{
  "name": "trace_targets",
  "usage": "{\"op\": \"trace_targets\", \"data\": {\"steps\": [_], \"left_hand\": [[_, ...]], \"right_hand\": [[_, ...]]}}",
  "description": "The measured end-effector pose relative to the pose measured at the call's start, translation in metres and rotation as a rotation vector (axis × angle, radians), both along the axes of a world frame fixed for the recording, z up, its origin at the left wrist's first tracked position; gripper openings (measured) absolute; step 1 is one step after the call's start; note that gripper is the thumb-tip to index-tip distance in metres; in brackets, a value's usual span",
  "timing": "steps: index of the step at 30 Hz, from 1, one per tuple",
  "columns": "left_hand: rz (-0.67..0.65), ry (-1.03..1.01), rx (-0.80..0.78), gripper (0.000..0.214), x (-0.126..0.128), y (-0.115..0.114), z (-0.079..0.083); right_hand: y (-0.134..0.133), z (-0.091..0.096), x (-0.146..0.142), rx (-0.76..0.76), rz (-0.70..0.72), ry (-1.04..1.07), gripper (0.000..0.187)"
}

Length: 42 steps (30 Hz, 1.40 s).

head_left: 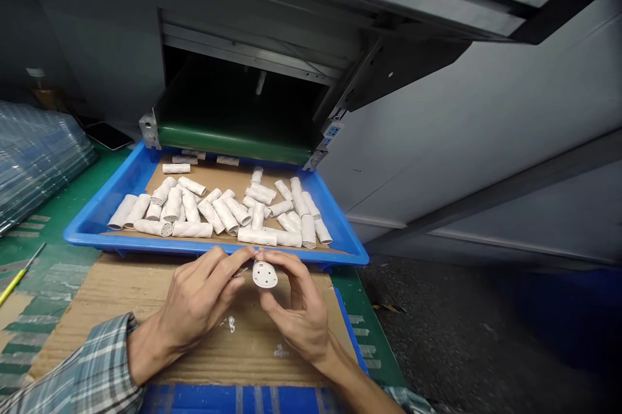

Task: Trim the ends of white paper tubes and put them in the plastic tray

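Observation:
My right hand (pixel 296 307) grips a white cylinder (pixel 265 275) between thumb and fingers. Its round end faces me and shows several small dark holes. Close by on the left, my left hand (pixel 201 294) has its thumb and fingers pinched together. A thin thing seems to stick out of that pinch toward the cylinder, too small to name. Both hands are over a cardboard sheet (pixel 194 362) in front of a blue tray (pixel 146 244). Many similar white cylinders (pixel 192 229) lie loosely heaped in the tray.
A green conveyor belt (pixel 233 142) ends above the tray's far side. On the green table (pixel 58 297) at left lie a yellow-handled tool (pixel 14 284), a phone (pixel 109 135) and clear plastic sheeting (pixel 39 155). White scraps (pixel 231 323) dot the cardboard.

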<state>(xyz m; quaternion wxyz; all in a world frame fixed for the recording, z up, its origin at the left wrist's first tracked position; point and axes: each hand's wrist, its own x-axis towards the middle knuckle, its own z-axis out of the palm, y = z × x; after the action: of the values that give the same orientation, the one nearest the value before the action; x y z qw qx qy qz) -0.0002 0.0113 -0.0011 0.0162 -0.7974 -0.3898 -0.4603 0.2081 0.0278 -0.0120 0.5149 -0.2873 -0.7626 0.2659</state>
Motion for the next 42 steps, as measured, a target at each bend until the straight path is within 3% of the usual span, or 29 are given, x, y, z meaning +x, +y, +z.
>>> {"op": "trace_targets", "data": {"steps": [3,11,20,31,42], "left_hand": [[-0.013,0.020,-0.045,0.041,0.001,-0.001,0.001],[-0.091,-0.047,-0.070,0.037,0.003,-0.003,0.004],[-0.088,-0.064,0.021,0.030,0.004,-0.001,0.007],[-0.092,-0.054,0.000,0.030,0.002,-0.001,0.006],[-0.156,-0.161,-0.124,0.029,-0.001,0.000,0.009]], "right_hand": [[0.001,-0.001,0.000,0.002,-0.008,0.001,0.055],[0.003,0.002,0.003,0.042,-0.038,-0.025,0.053],[0.004,0.007,0.004,0.106,-0.099,-0.120,0.050],[0.005,0.010,0.004,0.159,-0.118,-0.154,0.051],[0.005,0.013,0.004,0.174,-0.141,-0.187,0.049]]}}
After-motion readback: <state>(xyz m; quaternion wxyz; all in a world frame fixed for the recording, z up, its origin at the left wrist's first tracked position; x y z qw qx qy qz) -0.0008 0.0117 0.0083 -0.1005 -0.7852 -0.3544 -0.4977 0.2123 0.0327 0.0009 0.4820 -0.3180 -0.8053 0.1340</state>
